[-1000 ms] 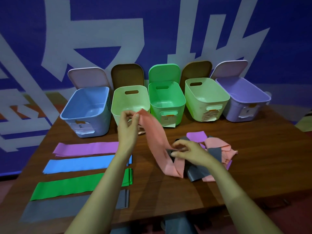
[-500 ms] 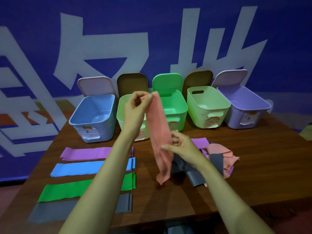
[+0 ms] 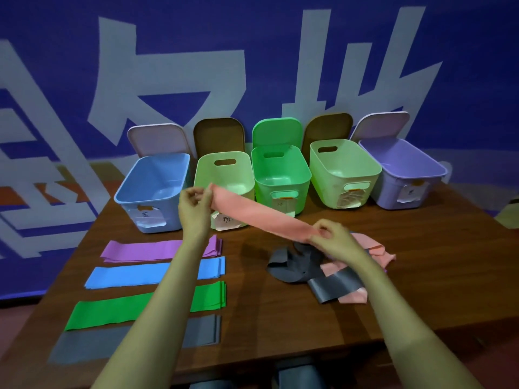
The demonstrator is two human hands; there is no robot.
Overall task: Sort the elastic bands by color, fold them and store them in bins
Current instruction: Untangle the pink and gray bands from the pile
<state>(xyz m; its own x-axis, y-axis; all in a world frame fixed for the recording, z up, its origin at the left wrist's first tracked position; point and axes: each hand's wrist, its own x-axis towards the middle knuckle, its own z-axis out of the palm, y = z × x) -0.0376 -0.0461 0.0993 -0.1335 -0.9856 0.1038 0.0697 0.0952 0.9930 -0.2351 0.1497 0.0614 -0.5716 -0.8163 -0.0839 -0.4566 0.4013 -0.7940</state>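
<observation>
Two grips closed on pink band (image 3: 252,213) | left hand (image 3: 193,204) pinches one end near pale-green bin (image 3: 224,175) | right hand (image 3: 334,237) pinches other end above grey-and-pink heap (image 3: 297,266) | band spans over counter (image 3: 435,276)

The pink band (image 3: 261,214) I hold is salmon. My tabletop (image 3: 435,276) is dark brown wood grain, with a purple band (image 3: 140,249), blue band (image 3: 126,276), green band (image 3: 112,311) and grey band (image 3: 84,346). The heap (image 3: 295,265) mixes grey and pink. Behind stand a blue bin (image 3: 151,178), pale green bin (image 3: 224,178), bright green bin (image 3: 280,172), second pale green bin (image 3: 345,175) and lilac bin (image 3: 404,169).
</observation>
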